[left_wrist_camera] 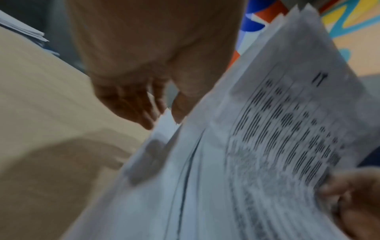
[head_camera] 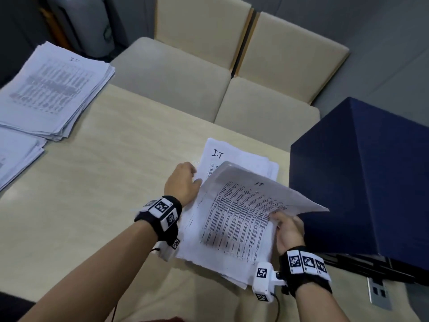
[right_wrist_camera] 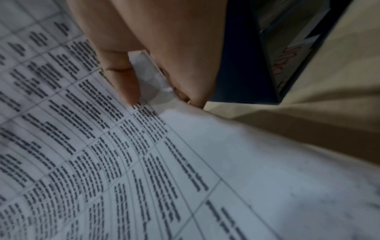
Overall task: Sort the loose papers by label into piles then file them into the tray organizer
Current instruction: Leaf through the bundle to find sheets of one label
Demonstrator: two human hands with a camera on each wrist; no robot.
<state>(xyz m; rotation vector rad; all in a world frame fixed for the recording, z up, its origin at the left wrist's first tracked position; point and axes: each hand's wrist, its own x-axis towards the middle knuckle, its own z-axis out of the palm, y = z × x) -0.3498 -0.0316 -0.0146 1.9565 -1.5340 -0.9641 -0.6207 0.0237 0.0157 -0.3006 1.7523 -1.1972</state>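
A pile of printed sheets marked "I.T" lies on the beige table beside the dark blue tray organizer. My right hand pinches the right edge of a sheaf of IT papers, thumb on top, so that edge is raised off the pile. The right wrist view shows the thumb on the printed sheet with fingers beneath. My left hand rests at the pile's left edge, fingers fairly straight, thumb touching the paper.
A thick stack of sorted papers and a second pile lie at the table's far left. Two beige chairs stand beyond the table. A metal socket plate sits near the front right, under the organizer's edge.
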